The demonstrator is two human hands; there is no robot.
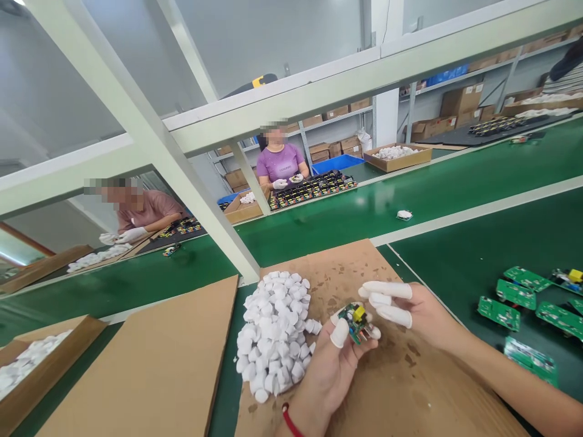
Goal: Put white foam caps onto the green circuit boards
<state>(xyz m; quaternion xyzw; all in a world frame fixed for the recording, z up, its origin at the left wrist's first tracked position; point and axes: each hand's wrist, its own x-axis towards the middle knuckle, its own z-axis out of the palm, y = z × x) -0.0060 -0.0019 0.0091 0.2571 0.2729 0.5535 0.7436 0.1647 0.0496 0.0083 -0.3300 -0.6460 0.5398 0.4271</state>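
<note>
My left hand (334,358) holds a small green circuit board (356,321) with a yellow component on its upper side. White finger cots cover some of its fingertips, and a red band circles the wrist. Just to the right, my right hand (410,306) has its fingers stretched toward the board, with white cots on several of them and nothing between them. Beside my left hand, a heap of small white caps (276,331) lies on a brown cardboard sheet (387,388). More green circuit boards (517,294) lie on the green surface at the right.
A green conveyor belt (319,230) crosses beyond the cardboard, carrying a lone board (404,215). A slanted pale post (195,182) rises at its near edge. At left are another cardboard sheet (150,358) and a box (82,346) of white pieces. Two people (281,162) work across the belt.
</note>
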